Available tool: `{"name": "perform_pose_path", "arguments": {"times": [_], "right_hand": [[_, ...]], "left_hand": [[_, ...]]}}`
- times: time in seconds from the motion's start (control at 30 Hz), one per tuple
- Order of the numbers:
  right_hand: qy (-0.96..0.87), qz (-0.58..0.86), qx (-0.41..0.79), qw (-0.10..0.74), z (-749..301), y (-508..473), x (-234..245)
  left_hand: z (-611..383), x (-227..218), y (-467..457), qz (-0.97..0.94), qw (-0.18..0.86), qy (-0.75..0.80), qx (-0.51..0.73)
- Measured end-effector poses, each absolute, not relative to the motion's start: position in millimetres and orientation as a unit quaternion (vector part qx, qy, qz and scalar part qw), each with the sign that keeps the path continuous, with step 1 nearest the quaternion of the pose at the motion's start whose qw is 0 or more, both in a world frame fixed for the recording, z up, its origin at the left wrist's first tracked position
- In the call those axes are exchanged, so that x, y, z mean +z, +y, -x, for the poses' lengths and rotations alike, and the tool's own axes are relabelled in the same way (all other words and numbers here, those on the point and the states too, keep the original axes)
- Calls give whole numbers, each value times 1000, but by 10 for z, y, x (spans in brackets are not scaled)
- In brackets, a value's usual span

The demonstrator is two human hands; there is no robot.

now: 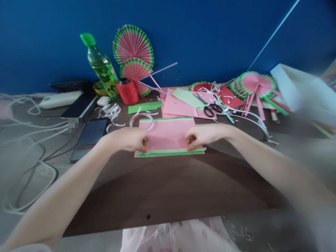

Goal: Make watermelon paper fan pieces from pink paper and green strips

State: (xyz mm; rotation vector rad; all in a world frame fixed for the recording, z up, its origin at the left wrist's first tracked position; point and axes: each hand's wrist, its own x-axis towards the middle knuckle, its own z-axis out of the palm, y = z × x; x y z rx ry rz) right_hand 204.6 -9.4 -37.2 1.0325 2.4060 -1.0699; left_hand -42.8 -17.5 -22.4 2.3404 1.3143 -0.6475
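Pink sheet (168, 134) lies flat on the dark counter (157, 187), centred between both hands, set back from the near edge. Dark green strip (170, 154) runs along its near border; pale green strip (168, 151) sits just above that, partly overlapping, right end a bit past the sheet. Another green band lines the far border.

Left hand (138, 140): fingers curled, tips down near the pale strip's left end. Right hand (197, 136): same pose, tips on the strip right of middle. Can't tell if either is pinching or only pressing.

White ring (131, 122) overlaps the sheet's far left corner. Green paper piece (145, 107) behind it. Black-handled scissors (207, 104) rest on the stacked pink papers (178, 108) beyond the sheet. Red spool (128, 92) and green-capped bottle (103, 70) stand back left, phone (90, 140) left of the left hand. Pleated fans (133, 45) prop against the blue wall (199, 38); more fans (253, 84) back right.
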Motion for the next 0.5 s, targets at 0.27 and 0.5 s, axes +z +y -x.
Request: {"name": "perform_pose_path", "arguments": {"times": [0.27, 0.5], "right_hand": [[844, -358, -370, 154, -2047, -92, -372], [839, -363, -373, 158, -2050, -101, -360]], "left_hand": [[432, -225, -180, -831, 166, 481, -225], [470, -231, -122, -813, 205, 488, -244]]}}
